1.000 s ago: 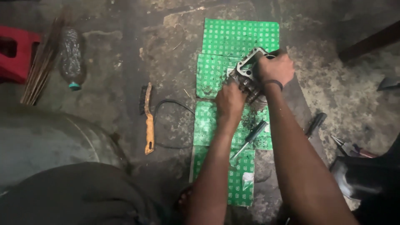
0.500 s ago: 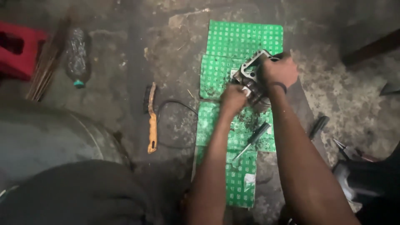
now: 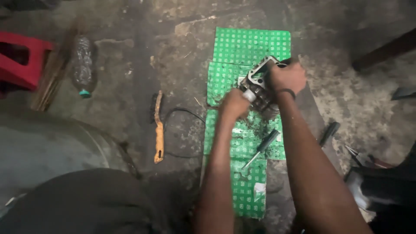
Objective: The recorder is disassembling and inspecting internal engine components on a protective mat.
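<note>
Nearest to me, my dark-clad knee filled the lower left of the view, and both my bare forearms ran forward over the floor (image 3: 130, 52), a rough, stained concrete with pale scuffs. A strip of green patterned sheets (image 3: 249, 47), thin and flat like printed card, lay end to end on that floor and carried the work. On the near sheets lay a screwdriver (image 3: 261, 148) with a dark handle and a slim metal shaft, set at a slant between my arms. To the left of the sheets, on bare concrete, rested a wire brush (image 3: 158, 130) with a worn orange handle, and a loop of black cable (image 3: 182, 113) curved beside it.

Further out, my left hand (image 3: 234, 104) was closed into a fist around a small pale object pressed against the metal engine part (image 3: 259, 86); I could not tell what that object was. My right hand (image 3: 287, 76), with a dark band at the wrist, was curled tight over the part's far right edge and gripped it. The part was a blocky grey casting, grimy and dark with oil, with a flat rectangular face showing rounded openings. It sat on the middle green sheets, tilted toward me.

Beyond, at far left, lay a clear plastic bottle (image 3: 82, 65) and a red plastic stool (image 3: 21, 63).
</note>
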